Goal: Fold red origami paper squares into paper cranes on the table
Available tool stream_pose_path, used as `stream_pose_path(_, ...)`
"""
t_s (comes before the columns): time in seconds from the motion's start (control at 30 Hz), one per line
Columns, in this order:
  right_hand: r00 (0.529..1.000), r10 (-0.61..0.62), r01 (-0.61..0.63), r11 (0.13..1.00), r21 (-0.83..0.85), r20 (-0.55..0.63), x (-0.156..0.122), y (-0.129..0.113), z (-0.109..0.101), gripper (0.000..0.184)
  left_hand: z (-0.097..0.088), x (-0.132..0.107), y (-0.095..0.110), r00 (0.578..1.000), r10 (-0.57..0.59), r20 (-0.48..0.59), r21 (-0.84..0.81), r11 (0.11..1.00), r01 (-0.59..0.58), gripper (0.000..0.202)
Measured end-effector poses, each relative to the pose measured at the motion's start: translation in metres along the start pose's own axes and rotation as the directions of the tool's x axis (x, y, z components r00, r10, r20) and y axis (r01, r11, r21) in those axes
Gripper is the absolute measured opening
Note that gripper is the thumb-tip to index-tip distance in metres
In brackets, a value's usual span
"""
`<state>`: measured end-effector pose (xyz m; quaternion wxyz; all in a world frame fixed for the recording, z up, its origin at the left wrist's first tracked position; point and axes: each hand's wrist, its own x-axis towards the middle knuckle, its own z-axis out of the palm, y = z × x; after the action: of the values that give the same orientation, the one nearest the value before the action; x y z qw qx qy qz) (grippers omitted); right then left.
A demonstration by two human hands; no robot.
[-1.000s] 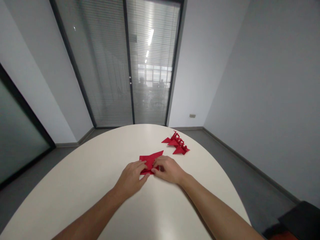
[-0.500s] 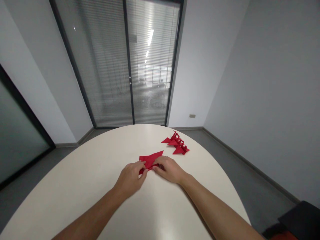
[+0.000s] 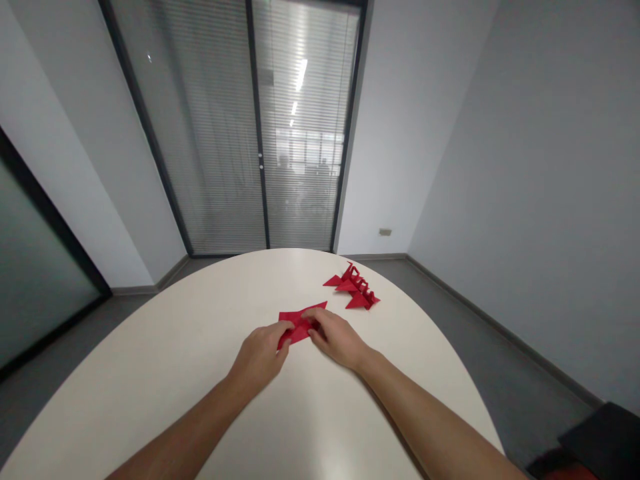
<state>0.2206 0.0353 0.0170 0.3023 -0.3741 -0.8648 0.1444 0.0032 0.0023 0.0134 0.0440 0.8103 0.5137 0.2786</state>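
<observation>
A partly folded sheet of red paper (image 3: 299,331) lies on the table between my hands. My left hand (image 3: 261,348) grips its left side, with the fingers on top and the thumb at the near edge. Over the right part of the paper curls my right hand (image 3: 339,337), fingers pressing near the middle and thumb at the near right edge. My fingers hide some of the folds. Beyond my right hand stand several red origami cranes (image 3: 356,288), crowded together in a row.
The round white table (image 3: 165,373) fills the lower view. Behind it are a glass partition with blinds (image 3: 220,167) and a white wall with a socket (image 3: 385,232). A dark chair (image 3: 603,437) shows at the lower right.
The near edge of the paper, raised under my fingers before, now lies flatter. My right fingers have shifted slightly up over the paper and my left thumb has drawn back a little.
</observation>
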Motion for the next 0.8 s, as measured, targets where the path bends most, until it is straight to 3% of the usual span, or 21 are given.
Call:
stream_pose_path(0.27,0.995,-0.091,0.089,0.993,-0.08,-0.031,0.002,0.0,0.001,0.025,0.002,0.0,-0.001,0.997,0.08,0.006,0.035,0.996,-0.08,0.03)
stream_pose_path(0.5,0.995,-0.092,0.096,0.985,-0.147,0.033,0.004,-0.008,-0.006,0.025,-0.005,0.0,0.005,0.989,0.144,0.017,0.073,0.987,-0.144,0.023)
stream_pose_path(0.8,0.988,-0.12,0.133,0.983,-0.128,0.102,0.003,-0.009,-0.005,0.03,-0.007,0.0,0.005,0.974,0.217,0.063,-0.05,0.976,-0.214,0.027)
